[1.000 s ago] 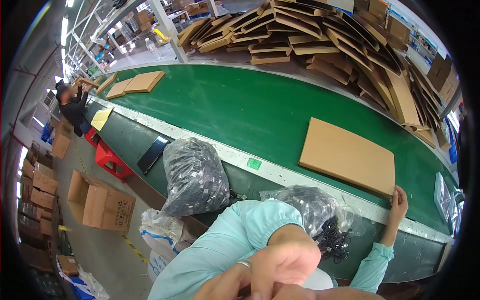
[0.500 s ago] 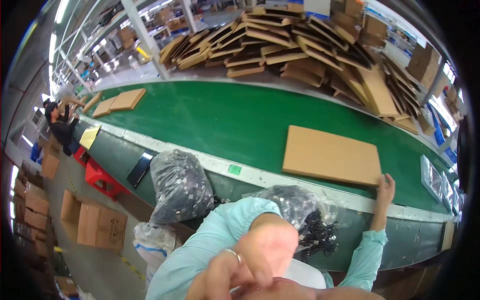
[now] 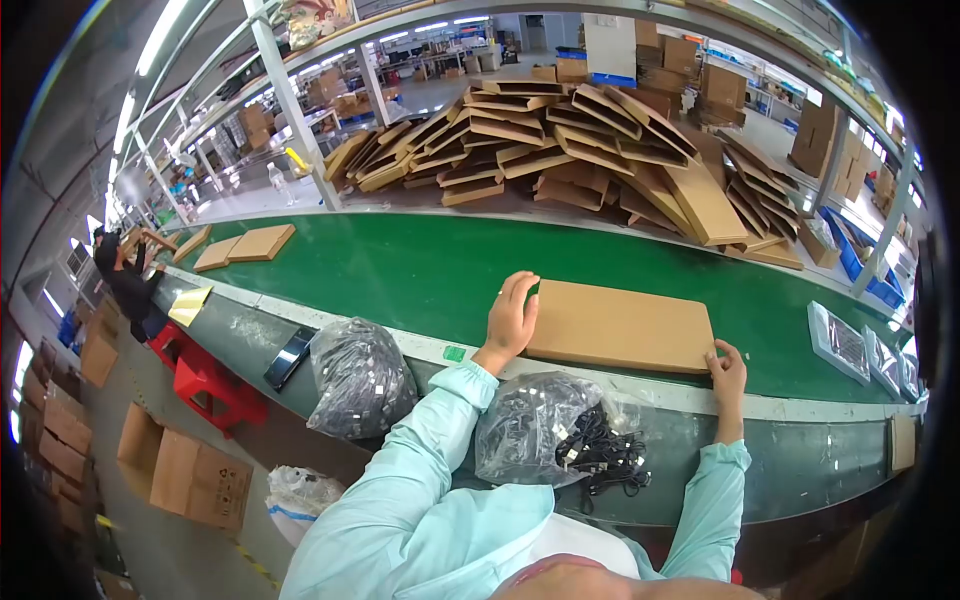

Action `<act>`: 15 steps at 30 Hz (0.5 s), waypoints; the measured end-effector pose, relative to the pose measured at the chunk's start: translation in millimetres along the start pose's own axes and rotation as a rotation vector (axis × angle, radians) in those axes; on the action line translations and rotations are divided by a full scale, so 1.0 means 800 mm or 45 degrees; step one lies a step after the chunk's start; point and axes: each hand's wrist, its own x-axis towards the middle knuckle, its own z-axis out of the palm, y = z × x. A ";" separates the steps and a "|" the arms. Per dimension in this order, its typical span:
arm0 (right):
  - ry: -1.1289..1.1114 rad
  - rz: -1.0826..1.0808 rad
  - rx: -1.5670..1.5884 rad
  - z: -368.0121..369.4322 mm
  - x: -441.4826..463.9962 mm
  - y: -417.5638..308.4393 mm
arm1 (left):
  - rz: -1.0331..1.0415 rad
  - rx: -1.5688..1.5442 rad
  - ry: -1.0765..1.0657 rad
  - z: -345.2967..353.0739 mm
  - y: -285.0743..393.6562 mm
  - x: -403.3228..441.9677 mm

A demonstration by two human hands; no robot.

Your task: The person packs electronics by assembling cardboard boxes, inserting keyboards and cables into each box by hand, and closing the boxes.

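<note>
A flat, closed cardboard box point(image 3: 622, 328) lies on the green conveyor belt in front of me. My left hand point(image 3: 512, 318) is at its left end, fingers curled along the edge near the far corner. At the near right corner, my right hand point(image 3: 728, 378) grips the box with its fingertips. Between my forearms sits a clear plastic bag point(image 3: 530, 425), with a bundle of black cables point(image 3: 605, 445) spilling from it. Further left stands a second bag of cables point(image 3: 360, 380).
A large heap of cardboard trays point(image 3: 560, 140) is piled beyond the belt point(image 3: 420, 265). Blister-like packs point(image 3: 838, 342) lie at the right. A dark phone-like slab point(image 3: 290, 358) and yellow paper point(image 3: 190, 304) lie left. A co-worker point(image 3: 130, 285) is near red stools point(image 3: 205, 385).
My left hand has moved from close to my face out to the box's left end. My right hand stays at its right corner. The view has tilted upward.
</note>
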 end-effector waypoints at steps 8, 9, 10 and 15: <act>0.221 -0.114 -0.108 0.008 -0.016 -0.018 | -0.124 0.263 -0.349 0.013 -0.033 -0.024; 0.236 -0.116 -0.104 0.008 -0.016 -0.017 | -0.122 0.273 -0.381 0.017 -0.035 -0.026; 0.250 -0.120 -0.102 0.008 -0.016 -0.015 | -0.120 0.280 -0.411 0.018 -0.033 -0.027; 0.252 -0.104 -0.096 0.008 -0.016 -0.019 | -0.250 0.169 -0.451 0.022 -0.036 -0.026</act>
